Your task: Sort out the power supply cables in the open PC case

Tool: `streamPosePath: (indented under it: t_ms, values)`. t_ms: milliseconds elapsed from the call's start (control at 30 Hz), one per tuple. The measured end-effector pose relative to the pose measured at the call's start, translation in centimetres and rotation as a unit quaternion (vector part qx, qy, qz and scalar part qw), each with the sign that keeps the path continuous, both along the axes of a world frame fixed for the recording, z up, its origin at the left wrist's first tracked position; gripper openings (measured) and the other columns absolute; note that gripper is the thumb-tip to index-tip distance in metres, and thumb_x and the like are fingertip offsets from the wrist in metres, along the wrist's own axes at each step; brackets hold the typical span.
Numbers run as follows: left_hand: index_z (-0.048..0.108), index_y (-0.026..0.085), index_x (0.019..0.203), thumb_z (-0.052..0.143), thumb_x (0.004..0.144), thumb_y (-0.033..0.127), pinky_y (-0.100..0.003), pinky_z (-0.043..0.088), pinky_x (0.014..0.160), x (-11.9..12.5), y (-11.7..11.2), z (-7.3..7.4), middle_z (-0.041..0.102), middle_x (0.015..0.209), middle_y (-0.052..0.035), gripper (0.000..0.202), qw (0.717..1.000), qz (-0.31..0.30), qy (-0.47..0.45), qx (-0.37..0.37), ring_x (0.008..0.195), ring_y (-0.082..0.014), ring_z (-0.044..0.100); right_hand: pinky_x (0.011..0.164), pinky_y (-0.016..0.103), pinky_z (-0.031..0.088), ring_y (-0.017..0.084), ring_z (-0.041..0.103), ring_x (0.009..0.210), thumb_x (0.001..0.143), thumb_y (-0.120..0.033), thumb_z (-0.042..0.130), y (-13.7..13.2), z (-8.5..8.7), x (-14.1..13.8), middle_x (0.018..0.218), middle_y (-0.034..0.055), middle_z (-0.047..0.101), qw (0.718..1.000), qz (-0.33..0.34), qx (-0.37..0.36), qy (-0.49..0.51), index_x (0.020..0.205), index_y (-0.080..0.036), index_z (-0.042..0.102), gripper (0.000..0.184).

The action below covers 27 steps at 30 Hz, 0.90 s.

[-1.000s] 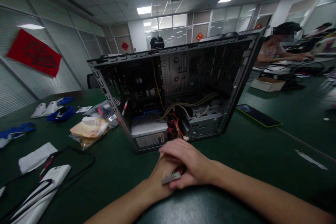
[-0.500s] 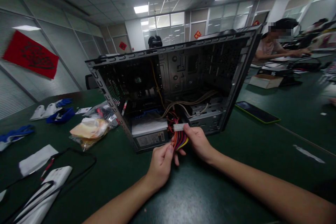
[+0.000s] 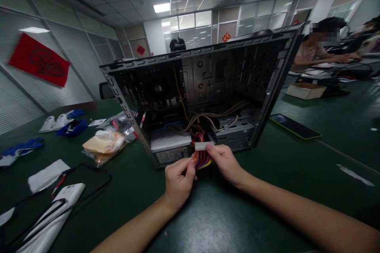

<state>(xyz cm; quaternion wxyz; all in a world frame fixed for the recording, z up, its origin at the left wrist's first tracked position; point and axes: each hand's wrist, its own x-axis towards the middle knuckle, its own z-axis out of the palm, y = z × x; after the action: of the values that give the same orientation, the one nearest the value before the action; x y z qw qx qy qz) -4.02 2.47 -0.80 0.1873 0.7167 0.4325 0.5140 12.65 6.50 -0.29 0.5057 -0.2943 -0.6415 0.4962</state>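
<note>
An open black computer case [image 3: 208,87] stands on the green table [image 3: 267,189], its inside facing me. A bundle of coloured wires [image 3: 201,157] runs out of its lower front and ends in a white connector [image 3: 203,146]. My right hand [image 3: 226,163] pinches that connector between thumb and fingers. My left hand [image 3: 177,182] is closed on the wire bundle just below and to the left of it. Both hands sit right in front of the case's bottom edge.
Left of the case lie plastic bags of parts [image 3: 103,144], blue and white gloves [image 3: 63,122], white paper [image 3: 47,170] and a white device with black cables [image 3: 50,221]. A phone [image 3: 293,126] lies to the right. Other people work at the far right table.
A second ago my hands were stacked together low on the table over the connector. They have since lifted apart towards the case, the right pinching the connector, the left gripping the wires.
</note>
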Motion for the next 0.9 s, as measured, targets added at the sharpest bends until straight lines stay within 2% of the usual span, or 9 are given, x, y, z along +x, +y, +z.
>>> streamPosePath:
  t_ms: [200,267,500,733,900]
  values:
    - [0.072,0.016,0.091,0.057,0.092,0.03,-0.024,0.048,0.06,0.09,-0.01,-0.09,0.068,0.067,-0.0018,0.021,0.999,0.009,-0.035,0.005,0.058,-0.0146,0.06,0.06,0.027,0.047,0.015,0.056,0.059,0.093,-0.064,0.047,-0.03,-0.09,0.1,0.063,0.0043,0.064,0.999,-0.011,0.036,-0.028,0.065,-0.013,0.069,0.062]
    - [0.072,0.017,0.087,0.059,0.092,0.031,-0.024,0.049,0.061,0.16,-0.01,-0.15,0.069,0.071,-0.0025,0.02,0.999,0.018,-0.039,-0.006,0.061,-0.015,0.061,0.061,0.027,0.047,0.015,0.056,0.061,0.094,-0.063,0.047,-0.01,-0.13,0.15,0.064,0.0043,0.065,0.998,-0.015,0.055,-0.041,0.068,-0.013,0.07,0.061]
    - [0.062,0.017,0.086,0.054,0.094,0.031,-0.022,0.046,0.058,-0.03,0.17,-0.53,0.061,0.062,0.0014,0.018,0.998,0.012,-0.035,-0.048,0.056,-0.0136,0.058,0.066,0.028,0.049,0.016,0.054,0.063,0.096,-0.056,0.046,-0.02,-0.3,0.22,0.063,0.0041,0.063,0.994,-0.026,0.079,-0.065,0.065,-0.015,0.068,0.056]
    - [0.062,0.016,0.092,0.055,0.094,0.033,-0.022,0.047,0.057,0.38,0.03,-0.57,0.061,0.064,0.0014,0.018,0.994,-0.049,-0.052,-0.08,0.052,-0.0121,0.058,0.056,0.025,0.042,0.013,0.05,0.057,0.097,-0.054,0.047,0.15,-0.37,0.5,0.06,0.0023,0.058,0.991,-0.042,0.104,-0.072,0.062,-0.014,0.064,0.055]
    - [0.06,0.016,0.091,0.052,0.095,0.031,-0.023,0.046,0.059,0.47,-0.1,-0.34,0.061,0.062,0.0013,0.017,0.996,-0.044,-0.022,-0.079,0.054,-0.0128,0.06,0.055,0.024,0.04,0.012,0.046,0.054,0.097,-0.052,0.047,0.1,-0.2,0.5,0.058,0.0009,0.056,0.989,-0.044,0.119,-0.074,0.06,-0.015,0.061,0.055]
